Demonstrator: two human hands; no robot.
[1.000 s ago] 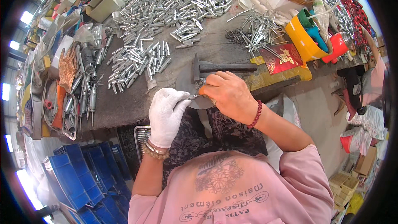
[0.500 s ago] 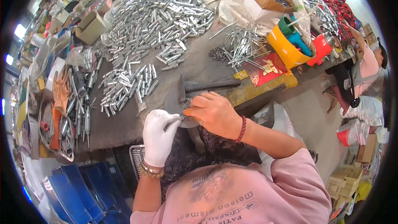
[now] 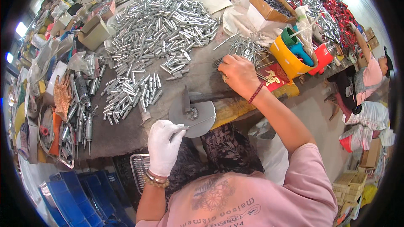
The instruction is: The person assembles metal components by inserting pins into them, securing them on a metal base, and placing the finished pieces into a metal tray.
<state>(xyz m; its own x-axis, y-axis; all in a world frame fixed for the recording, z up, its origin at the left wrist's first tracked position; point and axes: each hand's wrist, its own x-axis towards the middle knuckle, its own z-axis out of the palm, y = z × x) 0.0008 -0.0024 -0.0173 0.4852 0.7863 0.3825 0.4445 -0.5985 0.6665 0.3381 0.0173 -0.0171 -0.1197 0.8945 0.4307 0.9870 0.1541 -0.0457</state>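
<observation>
My left hand (image 3: 165,145), in a white glove, pinches a thin metal pin (image 3: 198,123) that lies across a round grey metal disc (image 3: 193,115) at the table's near edge. A hammer (image 3: 201,99) rests with its head on the disc. My right hand (image 3: 238,74) is bare, with a red bead bracelet, and reaches out over a loose pile of thin metal pins (image 3: 246,49), fingers curled down onto them. Whether it grips any pin is hidden.
A large heap of short silver tubes (image 3: 158,29) covers the table's middle. Yellow, teal and red containers (image 3: 294,52) and a cardboard box (image 3: 269,4) stand right. Tools and a glove (image 3: 63,96) lie left. Blue crates (image 3: 80,193) sit below. Another person (image 3: 370,71) sits far right.
My right hand has left the disc and moved up and right to the pile of thin pins. My left hand stays at the disc holding a pin.
</observation>
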